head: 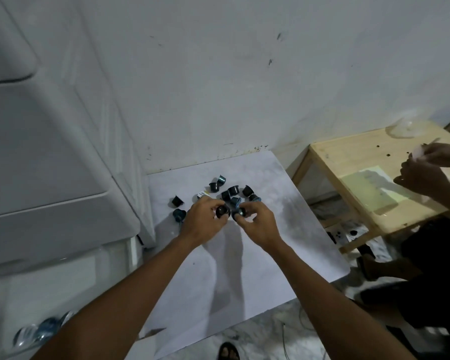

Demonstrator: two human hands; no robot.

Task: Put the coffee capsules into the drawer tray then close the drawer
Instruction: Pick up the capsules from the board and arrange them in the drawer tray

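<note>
Several dark and teal coffee capsules lie scattered at the far end of a white marble-look table. My left hand pinches a black capsule just above the tabletop. My right hand grips another dark capsule right beside it. Two more capsules lie to the left of my left hand. At the lower left stands a white drawer unit with an open tray; a few blurred blue capsules rest in it.
A white cabinet rises along the left, close to the table's edge. To the right stands a wooden table, where another person's hands handle something. Cables and a socket lie on the floor.
</note>
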